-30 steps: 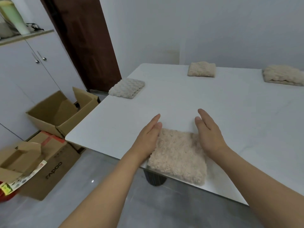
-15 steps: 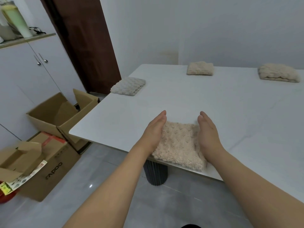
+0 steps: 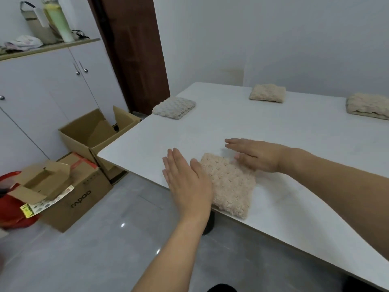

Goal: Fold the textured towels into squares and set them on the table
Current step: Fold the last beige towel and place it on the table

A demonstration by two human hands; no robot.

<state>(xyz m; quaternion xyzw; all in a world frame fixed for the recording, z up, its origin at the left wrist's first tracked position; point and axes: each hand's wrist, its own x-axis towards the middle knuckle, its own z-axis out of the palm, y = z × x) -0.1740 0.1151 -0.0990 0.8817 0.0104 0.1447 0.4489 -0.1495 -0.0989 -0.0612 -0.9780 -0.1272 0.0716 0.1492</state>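
While the white rectangular table (image 3: 273, 144) is bearing the folded beige textured towel (image 3: 231, 184) at its near edge, the left hand (image 3: 187, 184) is hovering flat at its left, fingers straight, and the right hand (image 3: 254, 154) is lying flat-fingered across its far right corner.

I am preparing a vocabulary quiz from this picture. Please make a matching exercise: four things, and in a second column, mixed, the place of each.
1. grey towel
2. pink towel
3. open cardboard box
4. green bottle

a. on the cabinet top
b. far left table corner
c. between the two hands
d. on the floor

Pairs: 1-b, 2-c, 3-d, 4-a
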